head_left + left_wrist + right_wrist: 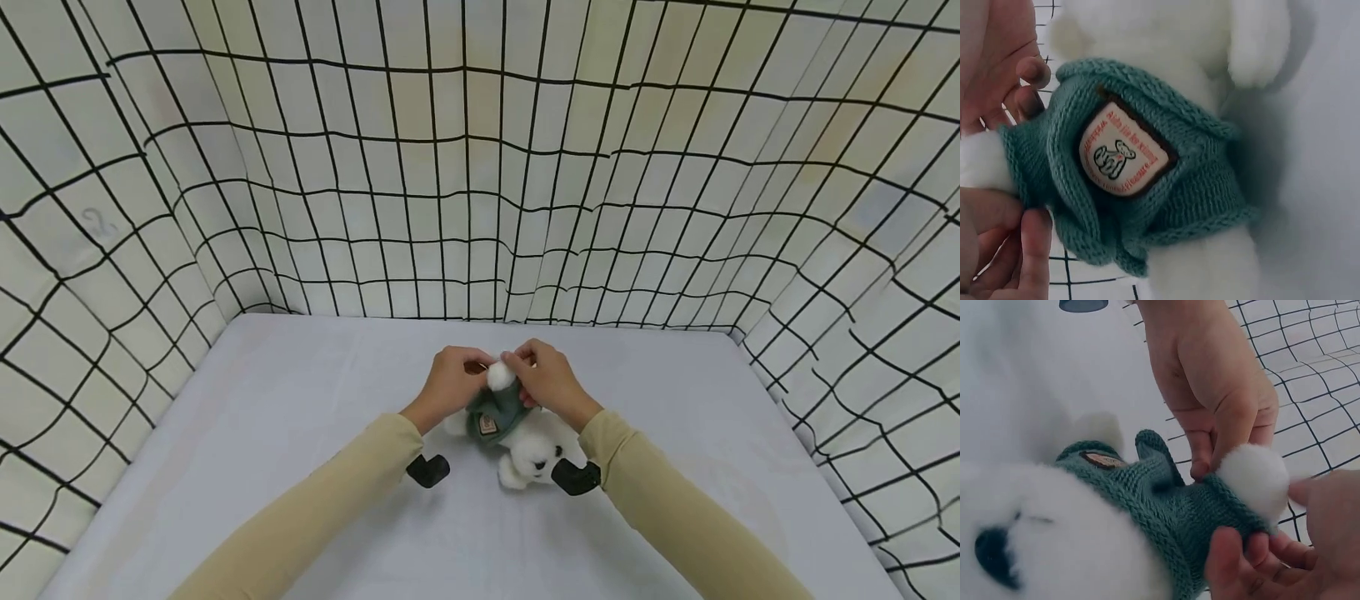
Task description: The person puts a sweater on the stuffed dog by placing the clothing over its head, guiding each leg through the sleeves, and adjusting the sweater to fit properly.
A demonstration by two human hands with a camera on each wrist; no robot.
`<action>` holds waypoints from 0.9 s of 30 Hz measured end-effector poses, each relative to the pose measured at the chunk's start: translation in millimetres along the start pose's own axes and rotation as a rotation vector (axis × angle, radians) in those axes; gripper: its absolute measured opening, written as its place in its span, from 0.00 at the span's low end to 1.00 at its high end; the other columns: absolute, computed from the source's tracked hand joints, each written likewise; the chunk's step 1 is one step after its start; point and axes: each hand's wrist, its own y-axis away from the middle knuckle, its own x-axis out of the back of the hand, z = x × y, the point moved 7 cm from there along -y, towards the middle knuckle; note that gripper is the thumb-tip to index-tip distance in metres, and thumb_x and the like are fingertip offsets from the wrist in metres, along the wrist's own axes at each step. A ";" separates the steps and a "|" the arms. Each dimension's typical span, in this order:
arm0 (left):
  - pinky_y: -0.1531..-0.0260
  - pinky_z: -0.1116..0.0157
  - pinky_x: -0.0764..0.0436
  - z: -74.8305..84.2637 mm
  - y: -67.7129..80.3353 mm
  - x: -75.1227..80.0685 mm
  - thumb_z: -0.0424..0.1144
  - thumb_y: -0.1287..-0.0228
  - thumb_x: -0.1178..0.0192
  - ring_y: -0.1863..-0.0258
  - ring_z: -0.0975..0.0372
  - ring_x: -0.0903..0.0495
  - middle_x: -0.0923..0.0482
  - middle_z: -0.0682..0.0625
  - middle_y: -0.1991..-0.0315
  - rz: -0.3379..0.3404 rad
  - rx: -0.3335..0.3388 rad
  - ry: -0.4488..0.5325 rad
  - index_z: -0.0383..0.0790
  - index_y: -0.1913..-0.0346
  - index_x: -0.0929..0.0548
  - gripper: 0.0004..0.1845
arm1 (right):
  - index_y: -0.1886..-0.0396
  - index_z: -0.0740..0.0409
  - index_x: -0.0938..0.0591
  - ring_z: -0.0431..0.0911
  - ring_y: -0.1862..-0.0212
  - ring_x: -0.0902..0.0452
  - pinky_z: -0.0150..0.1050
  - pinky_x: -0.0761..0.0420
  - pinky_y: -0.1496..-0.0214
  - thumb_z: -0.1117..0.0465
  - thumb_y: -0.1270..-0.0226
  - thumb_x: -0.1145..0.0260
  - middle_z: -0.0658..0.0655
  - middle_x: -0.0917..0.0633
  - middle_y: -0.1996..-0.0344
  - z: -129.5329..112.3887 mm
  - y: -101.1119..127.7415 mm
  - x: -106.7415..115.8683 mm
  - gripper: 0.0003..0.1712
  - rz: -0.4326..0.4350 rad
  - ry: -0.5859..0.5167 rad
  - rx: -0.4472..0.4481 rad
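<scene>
A white plush animal [534,454] lies on the table in a green knitted sweater [501,410] with a sewn label [1121,152]. One white paw [1254,477] pokes out of the sweater sleeve [1210,503]. My left hand [471,367] pinches the sleeve just behind the paw, and in the right wrist view the left hand [1205,464] shows from the back. My right hand [522,364] grips the sleeve's cuff end under the paw, and in that same view the right hand [1259,545] has its fingers curled on the knit. The plush's face [1035,550] is blurred and close.
The white table [300,433] is closed in by wire grid walls [480,208] at the back, left and right. Black wrist cameras [427,469] hang under both beige sleeves. Bare tabletop lies on either side of the plush.
</scene>
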 end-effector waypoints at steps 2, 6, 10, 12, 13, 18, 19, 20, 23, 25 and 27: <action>0.61 0.63 0.16 2.4 -0.1 1.7 0.30 0.39 0.37 0.63 0.59 0.16 0.13 0.47 0.62 0.041 -0.021 -0.012 0.40 0.60 0.12 0.07 | 0.53 0.57 0.25 0.45 0.80 0.24 0.38 0.19 0.75 0.44 0.31 0.40 0.56 0.22 0.68 -2.2 0.7 0.1 0.21 -0.017 0.039 0.022; 0.60 0.65 0.17 -0.7 -1.8 0.5 0.31 0.37 0.38 0.63 0.61 0.18 0.14 0.49 0.62 0.036 0.019 0.046 0.43 0.62 0.12 0.06 | 0.50 0.57 0.26 0.44 0.79 0.25 0.36 0.21 0.75 0.44 0.34 0.36 0.56 0.23 0.67 -5.7 2.0 -1.3 0.24 -0.058 0.151 0.087; 0.59 0.65 0.18 -6.7 -2.0 -1.7 0.32 0.35 0.40 0.61 0.62 0.18 0.15 0.46 0.57 -0.052 0.104 0.214 0.40 0.57 0.14 0.07 | 0.49 0.58 0.26 0.42 0.76 0.27 0.33 0.25 0.74 0.47 0.36 0.33 0.55 0.23 0.67 -8.5 3.8 -1.0 0.24 -0.058 0.239 0.158; 0.59 0.63 0.17 -6.8 -1.3 -1.2 0.32 0.33 0.42 0.62 0.62 0.18 0.16 0.43 0.56 -0.086 0.108 0.284 0.38 0.55 0.15 0.08 | 0.51 0.58 0.25 0.42 0.74 0.28 0.33 0.27 0.72 0.48 0.35 0.33 0.55 0.22 0.68 -9.4 4.1 2.1 0.22 -0.031 0.258 0.179; 0.60 0.62 0.17 -6.9 -0.7 0.9 0.32 0.32 0.42 0.63 0.61 0.18 0.16 0.41 0.55 -0.092 0.105 0.299 0.37 0.54 0.16 0.08 | 0.52 0.57 0.25 0.43 0.74 0.29 0.33 0.27 0.72 0.48 0.35 0.34 0.55 0.22 0.69 -10.0 3.8 4.1 0.21 -0.011 0.259 0.181; 0.61 0.60 0.18 -13.4 4.3 14.2 0.35 0.31 0.44 0.64 0.59 0.19 0.16 0.39 0.57 -0.057 0.103 0.186 0.37 0.56 0.17 0.08 | 0.53 0.56 0.24 0.45 0.70 0.30 0.35 0.30 0.70 0.50 0.32 0.38 0.56 0.22 0.67 -5.7 -0.4 19.8 0.17 0.087 0.285 0.169; 0.62 0.62 0.19 -15.7 5.6 15.5 0.36 0.32 0.43 0.63 0.60 0.20 0.16 0.40 0.57 -0.053 0.114 0.148 0.38 0.56 0.18 0.07 | 0.52 0.56 0.24 0.45 0.69 0.30 0.35 0.30 0.69 0.50 0.31 0.39 0.56 0.22 0.66 -2.9 -1.1 23.9 0.17 0.097 0.286 0.155; 0.63 0.63 0.20 -18.4 6.8 15.8 0.36 0.33 0.43 0.63 0.60 0.21 0.17 0.41 0.57 -0.058 0.123 0.114 0.38 0.56 0.18 0.07 | 0.51 0.57 0.24 0.45 0.69 0.29 0.35 0.29 0.69 0.50 0.30 0.40 0.57 0.22 0.65 0.0 -2.0 27.6 0.17 0.102 0.288 0.142; 0.65 0.66 0.22 -27.0 11.6 10.8 0.36 0.35 0.42 0.62 0.61 0.21 0.20 0.44 0.55 -0.138 0.154 0.062 0.38 0.55 0.21 0.08 | 0.46 0.57 0.26 0.46 0.69 0.25 0.36 0.24 0.69 0.50 0.27 0.43 0.60 0.22 0.58 10.1 -4.1 35.2 0.19 0.083 0.257 0.083; 0.65 0.66 0.21 -31.3 14.9 4.1 0.38 0.37 0.40 0.63 0.61 0.21 0.22 0.46 0.51 -0.223 0.174 0.058 0.41 0.54 0.22 0.10 | 0.45 0.57 0.27 0.46 0.68 0.23 0.38 0.20 0.69 0.49 0.26 0.45 0.61 0.22 0.55 15.2 -4.6 38.1 0.20 0.066 0.228 0.050; 0.65 0.64 0.19 -33.4 17.8 -2.9 0.40 0.39 0.37 0.64 0.60 0.20 0.24 0.46 0.48 -0.297 0.188 0.068 0.43 0.54 0.23 0.12 | 0.43 0.57 0.28 0.48 0.68 0.21 0.41 0.17 0.68 0.49 0.25 0.46 0.63 0.23 0.53 18.7 -5.0 39.2 0.20 0.047 0.200 0.029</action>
